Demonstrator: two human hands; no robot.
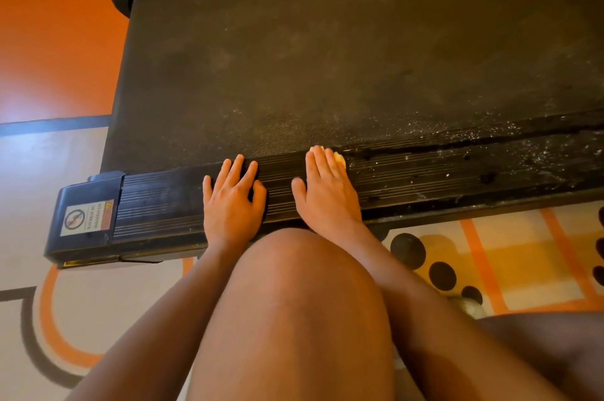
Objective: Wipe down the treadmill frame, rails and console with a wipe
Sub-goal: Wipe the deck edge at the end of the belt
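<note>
A pale yellow wipe (327, 153) lies on the near side rail (425, 176) of the treadmill, pinned under the fingers of the right hand (327, 191); only its edge shows past the fingertips, beside the dark belt (327, 57). The right hand lies flat, fingers stretched out and close together, pressing the wipe onto the ribbed rail. The left hand (232, 201) rests just beside it, palm down on the same rail, fingers spread, holding nothing. White specks dot the rail further right.
</note>
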